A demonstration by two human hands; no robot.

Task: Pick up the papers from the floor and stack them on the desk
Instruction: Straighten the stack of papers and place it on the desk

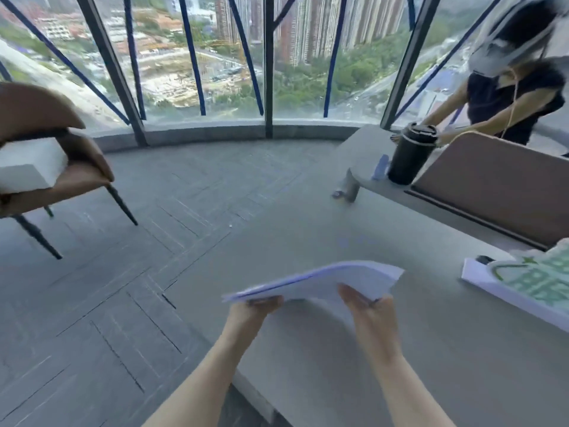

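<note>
grey desk [415, 349] fills the right of the view. both hands grasp the papers [323, 280] by their near edge, left hand [249, 315] and right hand [369, 315] about equally close, the stack's long axis running left to right just above the desk, apparently ready to be lowered.

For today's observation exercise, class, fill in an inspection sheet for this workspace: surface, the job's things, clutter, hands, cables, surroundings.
Surface: grey desk, mostly bare near the hands.
Job's things: stack of papers held above the desk by both hands; no loose sheets visible on the floor.
Clutter: black tumbler, green-printed papers, brown panel.
Hands: left hand and right hand grip the stack.
Cables: nothing seen.
Surroundings: brown chair holding a white box; windows; another person.
</note>
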